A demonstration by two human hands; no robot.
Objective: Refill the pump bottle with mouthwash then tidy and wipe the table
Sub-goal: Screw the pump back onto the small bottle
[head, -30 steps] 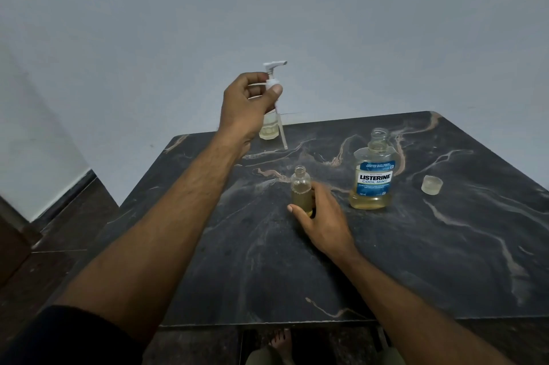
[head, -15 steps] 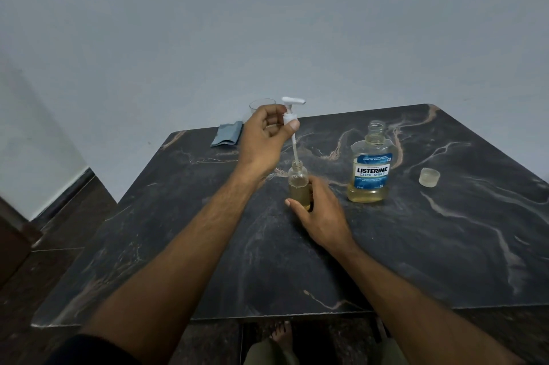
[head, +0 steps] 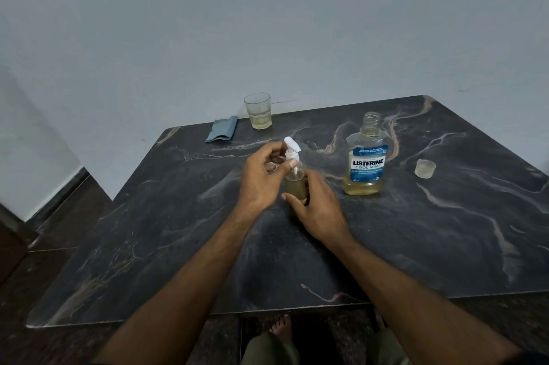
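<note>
While the right hand [head: 319, 210] gripped the small pump bottle [head: 295, 183] upright on the dark marble table [head: 416, 245], the left hand [head: 263, 177] pinched the white pump head [head: 291, 147] at its neck — the open Listerine bottle [head: 367, 162] (cap [head: 425, 168] off, lying apart) stood just to the right.

A clear drinking glass [head: 258, 110] stands upright at the far edge of the table, left of centre, with a shallow layer of pale yellowish liquid at its bottom. Behind it rises a plain pale blue-grey wall [head: 267, 22]. At the left, dark floor tiles [head: 59, 225] meet a white wall along a dark skirting strip. Below the table's near edge, a bare foot [head: 280, 327] and olive-green trouser legs [head: 269, 349] show.
</note>
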